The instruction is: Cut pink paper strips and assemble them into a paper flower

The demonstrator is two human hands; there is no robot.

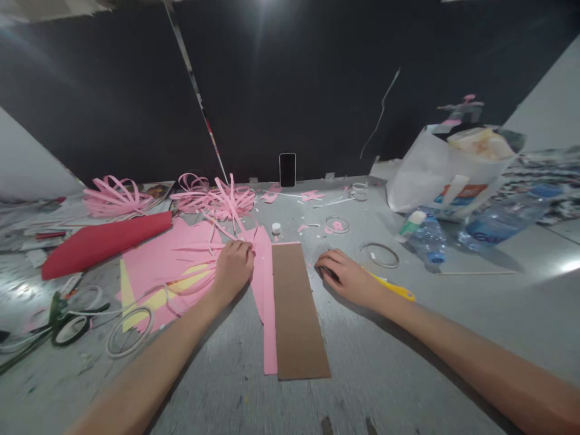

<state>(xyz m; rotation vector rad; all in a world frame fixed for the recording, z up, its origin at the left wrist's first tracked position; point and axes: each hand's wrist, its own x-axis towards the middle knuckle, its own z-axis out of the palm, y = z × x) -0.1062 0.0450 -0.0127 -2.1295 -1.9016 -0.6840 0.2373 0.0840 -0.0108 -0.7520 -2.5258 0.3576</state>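
A brown cardboard strip (299, 314) lies lengthwise on the table in front of me, with a narrow pink paper strip (269, 338) along its left edge. My left hand (234, 266), its fingers curled down, rests on pink paper (258, 266) to the left of the cardboard. To the right of the cardboard, my right hand (342, 277) lies on the table with bent fingers closed around something small and dark, which I cannot make out. From behind the right wrist a yellow handle (394, 287) sticks out; its other end is hidden.
Pink paper loops (226, 199) and a red roll (109, 241) lie left, near scissors (70, 329) and a wire coil (131, 332). A phone (287, 170) leans at the back. Right are another wire coil (383, 255), a glue stick (411, 225), bottles (493, 226) and a white bag (421, 172).
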